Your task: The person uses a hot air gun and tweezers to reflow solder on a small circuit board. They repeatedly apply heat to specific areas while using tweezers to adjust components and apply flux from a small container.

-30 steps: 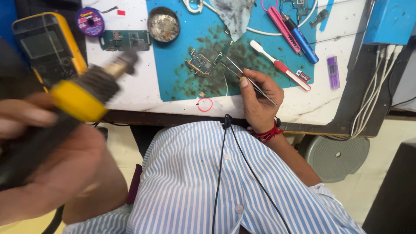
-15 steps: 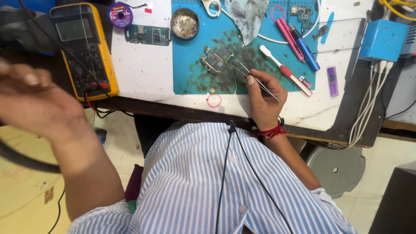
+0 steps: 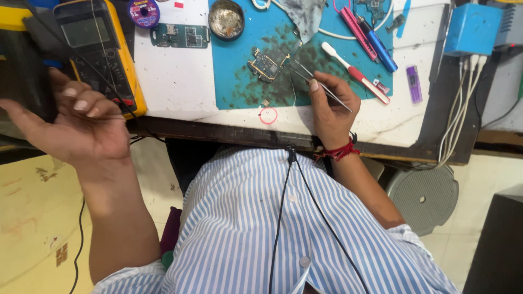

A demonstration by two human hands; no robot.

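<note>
My right hand (image 3: 332, 106) grips thin metal tweezers (image 3: 322, 86). Their tips rest by a small circuit board (image 3: 267, 64) on the stained blue mat (image 3: 239, 81). A red thread is tied round that wrist. My left hand (image 3: 81, 128) hovers off the desk's left edge, palm up, fingers apart, holding nothing. It is just below the yellow multimeter (image 3: 95, 49), close to its black leads. A dark bulky object (image 3: 22, 65) sits beside that hand; I cannot tell what it is.
On the desk lie a round metal tin (image 3: 226, 19), a green circuit board (image 3: 180, 35), a purple spool (image 3: 143, 11), a white-and-red toothbrush (image 3: 355, 73), pink and blue pens (image 3: 370, 34), a small pink ring (image 3: 267, 115) and a blue box (image 3: 476, 27). A grey stool (image 3: 425, 198) stands at the right.
One second ago my left hand held a yellow-and-black tool; now that hand is empty and open, lower left by the multimeter. The right hand with the tweezers has hardly moved.
</note>
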